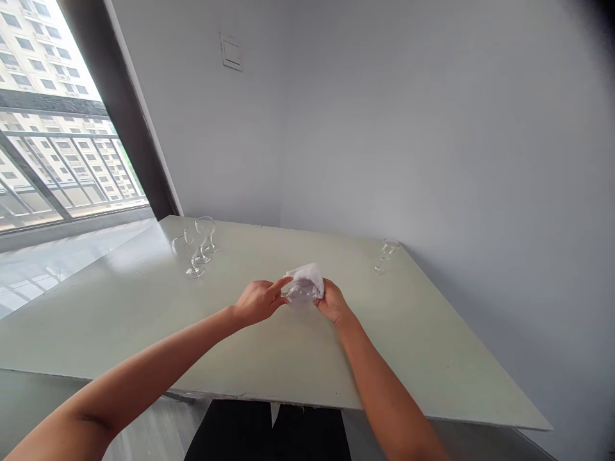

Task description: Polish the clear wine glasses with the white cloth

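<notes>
Between my hands, above the middle of the table, a clear wine glass [300, 293] lies on its side in the air. My left hand [262, 301] pinches its stem, and the foot is hidden behind the fingers. A white cloth [308, 274] covers the top and the rim end of the bowl. My right hand [331, 301] is closed on the cloth at that rim end, pressing it against the glass.
Several clear stemmed glasses [195, 271] stand upright at the table's back left. Another stemmed glass [385, 250] stands at the back right near the wall. The pale green table [408, 346] meets walls behind and on the right; a window [57, 115] is at left.
</notes>
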`<state>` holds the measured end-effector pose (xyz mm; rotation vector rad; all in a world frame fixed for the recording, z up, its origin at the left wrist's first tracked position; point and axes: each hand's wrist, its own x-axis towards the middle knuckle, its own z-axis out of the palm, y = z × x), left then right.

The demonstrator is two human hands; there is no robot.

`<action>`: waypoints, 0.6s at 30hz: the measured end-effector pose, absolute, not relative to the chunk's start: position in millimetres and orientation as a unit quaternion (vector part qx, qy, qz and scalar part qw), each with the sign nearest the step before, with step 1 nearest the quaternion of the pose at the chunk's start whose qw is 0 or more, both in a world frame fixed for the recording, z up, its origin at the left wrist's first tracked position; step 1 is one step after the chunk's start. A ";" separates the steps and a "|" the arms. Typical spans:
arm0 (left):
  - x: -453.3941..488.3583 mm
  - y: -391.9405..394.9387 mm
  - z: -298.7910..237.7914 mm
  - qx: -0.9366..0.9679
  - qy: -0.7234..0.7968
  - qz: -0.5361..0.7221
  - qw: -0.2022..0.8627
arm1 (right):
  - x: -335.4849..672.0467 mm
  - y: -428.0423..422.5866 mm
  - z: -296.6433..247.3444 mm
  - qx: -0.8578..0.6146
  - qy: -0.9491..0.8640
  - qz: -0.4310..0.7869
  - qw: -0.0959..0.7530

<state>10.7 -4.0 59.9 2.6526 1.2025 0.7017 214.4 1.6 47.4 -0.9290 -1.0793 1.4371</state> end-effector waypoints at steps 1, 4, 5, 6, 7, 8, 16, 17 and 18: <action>15.3 -4.1 58.2 0.868 0.421 0.247 0.090 | 215.2 3.5 45.9 -0.362 -0.409 0.634 0.548; 33.9 -2.9 52.5 0.810 0.479 0.298 0.157 | 207.4 3.1 44.7 -0.272 -0.280 0.678 0.622; 40.9 -1.9 50.1 0.788 0.495 0.316 0.185 | 202.5 1.3 44.7 -0.256 -0.256 0.677 0.640; 48.0 -0.6 47.5 0.764 0.509 0.334 0.214 | 197.2 -1.1 44.3 -0.249 -0.243 0.676 0.650; 55.0 0.7 44.6 0.740 0.520 0.354 0.237 | 191.7 -3.7 43.5 -0.248 -0.242 0.676 0.650; 61.7 2.0 41.6 0.719 0.528 0.377 0.250 | 186.4 -6.5 42.0 -0.252 -0.248 0.676 0.647; 89.0 -4.5 40.5 0.715 0.557 0.413 0.089 | 181.3 -12.2 31.9 -0.296 -0.321 0.669 0.601; 87.2 -4.1 44.6 0.718 0.554 0.407 0.113 | 185.7 -10.9 32.9 -0.304 -0.321 0.676 0.590; 84.2 -2.4 49.2 0.712 0.552 0.406 0.153 | 190.2 -9.7 34.3 -0.312 -0.321 0.682 0.578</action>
